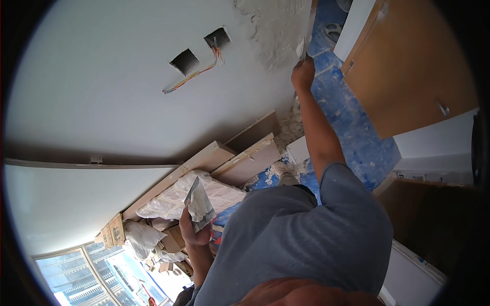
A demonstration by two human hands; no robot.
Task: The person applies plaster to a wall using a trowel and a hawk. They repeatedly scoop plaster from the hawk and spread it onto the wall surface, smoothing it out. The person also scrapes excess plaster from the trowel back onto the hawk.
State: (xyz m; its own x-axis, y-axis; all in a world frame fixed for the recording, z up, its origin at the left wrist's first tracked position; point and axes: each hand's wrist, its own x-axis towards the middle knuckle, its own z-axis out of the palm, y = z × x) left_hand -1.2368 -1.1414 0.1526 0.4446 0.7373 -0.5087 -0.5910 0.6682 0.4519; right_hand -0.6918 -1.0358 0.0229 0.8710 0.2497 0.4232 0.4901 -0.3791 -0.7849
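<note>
Plaster in a rough, lumpy patch sits on the white wall near the top of the head view, just beside the wall's edge. The right hand, arm stretched out full, is clenched around the handle of a putty knife, whose pale blade lies against the edge of that rough patch. The left hand, held lower and close to the body, grips a metal trowel loaded with a lump of whitish plaster. Two square cut-outs in the wall lie left of the patch, and coloured wires trail from one to the other and beyond. Below the wall, long pale boards and a plastic-wrapped bundle lie on a blue floor covering spattered with white. A brown door stands to the right, and a window shows at the lower left.
</note>
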